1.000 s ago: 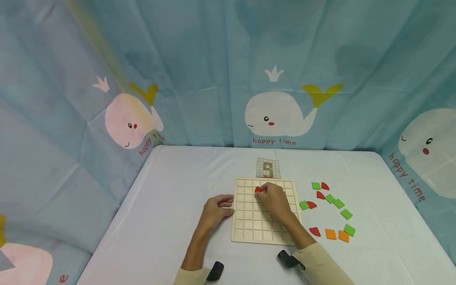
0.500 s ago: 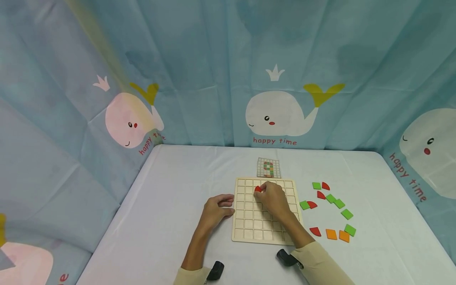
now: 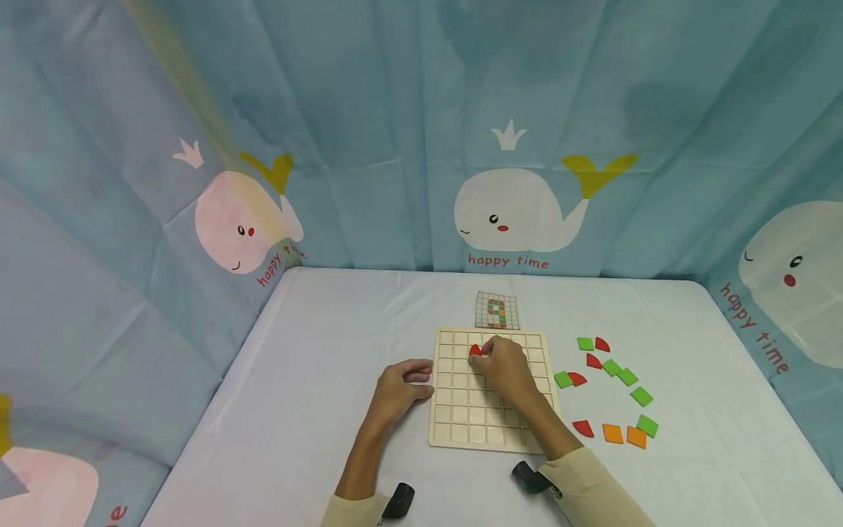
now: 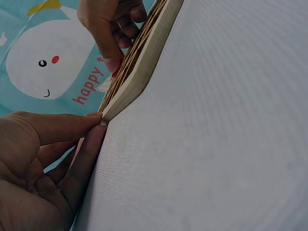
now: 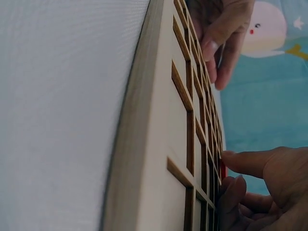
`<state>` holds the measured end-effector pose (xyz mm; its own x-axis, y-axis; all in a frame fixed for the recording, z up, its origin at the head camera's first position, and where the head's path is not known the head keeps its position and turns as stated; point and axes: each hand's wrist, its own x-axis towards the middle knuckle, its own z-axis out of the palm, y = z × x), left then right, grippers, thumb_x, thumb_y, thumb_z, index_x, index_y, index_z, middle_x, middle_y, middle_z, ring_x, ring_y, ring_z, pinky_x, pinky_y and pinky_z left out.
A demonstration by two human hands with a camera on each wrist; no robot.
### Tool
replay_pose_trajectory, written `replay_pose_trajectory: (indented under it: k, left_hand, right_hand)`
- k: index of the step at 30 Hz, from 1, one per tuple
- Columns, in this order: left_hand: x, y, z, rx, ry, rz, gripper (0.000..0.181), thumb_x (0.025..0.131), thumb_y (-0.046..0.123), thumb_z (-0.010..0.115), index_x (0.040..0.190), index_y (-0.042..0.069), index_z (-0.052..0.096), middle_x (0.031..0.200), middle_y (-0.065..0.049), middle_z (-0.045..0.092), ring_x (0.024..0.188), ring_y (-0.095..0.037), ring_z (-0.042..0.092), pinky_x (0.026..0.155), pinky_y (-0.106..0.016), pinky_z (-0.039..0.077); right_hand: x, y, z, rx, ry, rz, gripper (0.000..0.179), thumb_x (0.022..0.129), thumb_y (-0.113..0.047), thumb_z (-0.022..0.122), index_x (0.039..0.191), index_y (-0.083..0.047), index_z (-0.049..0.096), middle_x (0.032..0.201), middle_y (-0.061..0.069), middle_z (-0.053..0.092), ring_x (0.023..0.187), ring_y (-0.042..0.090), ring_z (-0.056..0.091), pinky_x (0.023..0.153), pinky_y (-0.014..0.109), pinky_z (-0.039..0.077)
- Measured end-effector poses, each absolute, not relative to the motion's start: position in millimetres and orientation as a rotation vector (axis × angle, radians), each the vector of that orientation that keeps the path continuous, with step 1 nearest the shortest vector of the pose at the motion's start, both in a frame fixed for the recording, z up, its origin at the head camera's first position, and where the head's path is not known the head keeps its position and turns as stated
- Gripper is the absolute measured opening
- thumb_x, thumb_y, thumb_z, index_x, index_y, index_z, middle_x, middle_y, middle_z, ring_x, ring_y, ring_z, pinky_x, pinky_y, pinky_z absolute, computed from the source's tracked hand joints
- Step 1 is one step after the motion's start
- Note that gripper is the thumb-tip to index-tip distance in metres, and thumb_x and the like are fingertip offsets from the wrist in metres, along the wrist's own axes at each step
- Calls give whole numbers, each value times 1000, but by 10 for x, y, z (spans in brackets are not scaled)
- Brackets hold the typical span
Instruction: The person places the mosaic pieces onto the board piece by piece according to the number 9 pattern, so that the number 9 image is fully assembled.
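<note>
On the white table lies a square wooden grid board (image 3: 467,416) with rows of recessed squares. My right hand (image 3: 507,369) reaches over it and pinches a red quarter-circle tile (image 3: 476,350) between thumb and fingers, at a cell near the upper left part of the grid. The right wrist view shows only a sliver of the red tile (image 5: 223,169) by the thumb tip. At the board's left edge, my left hand (image 3: 395,391) touches the rim with thumb and fingertips. The left wrist view has the left thumb and a finger (image 4: 91,139) against the board's corner (image 4: 115,107).
Right of the board lie loose tiles: several green squares (image 3: 642,396), several red quarter circles (image 3: 582,429) and two orange squares (image 3: 612,433). Behind the board is a card (image 3: 497,311) printed with a coloured grid pattern. A blue whale-print curtain (image 3: 395,212) surrounds the table.
The right fingers and the red tile have shifted only very slightly on the board. The left hand has stayed at the rim, and the loose tiles lie as before.
</note>
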<state>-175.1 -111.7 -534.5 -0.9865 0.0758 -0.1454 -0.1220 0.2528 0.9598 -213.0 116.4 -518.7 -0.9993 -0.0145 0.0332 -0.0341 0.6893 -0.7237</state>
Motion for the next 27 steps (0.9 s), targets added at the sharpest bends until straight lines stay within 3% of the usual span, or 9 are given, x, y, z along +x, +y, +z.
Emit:
replay_pose_trajectory:
  k: [5, 9, 17, 27]
  left_hand:
    - [-1754, -1116, -5346, -44, 2357, 1827, 50, 82, -7, 80, 130, 3, 73, 119, -12, 75, 107, -23, 73, 75, -25, 63]
    - [-1755, -1116, -5348, -44, 2354, 1831, 50, 82, -6, 79, 130, 3, 73, 119, -12, 76, 106, -23, 73, 74, -25, 64]
    - [-1754, -1120, -5348, -34, 2349, 1839, 49, 82, -5, 80, 131, 3, 73, 120, -12, 75, 107, -24, 72, 75, -25, 63]
    - [-1749, -1122, -5348, -41, 2343, 1841, 50, 82, -5, 80, 131, 2, 73, 119, -12, 75, 107, -25, 72, 75, -26, 64]
  right_hand:
    - [-2127, 1172, -5182, 109, -2854, 1237, 41, 87, -15, 86, 122, -1, 69, 74, 3, 63, 62, 15, 52, 55, 30, 44]
    - [-2128, 1176, -5185, 204, -2853, 1196, 51, 87, -11, 86, 135, -7, 70, 73, 0, 65, 64, 14, 54, 58, 31, 44]
    - [-2127, 1190, -5201, 263, -2849, 1200, 29, 90, -7, 82, 119, -7, 78, 91, 7, 66, 74, 17, 54, 60, 30, 46]
    - [-2150, 1208, -5207, 212, -2863, 1233, 24, 92, -8, 79, 116, -5, 77, 83, 4, 64, 67, 16, 51, 57, 30, 42]
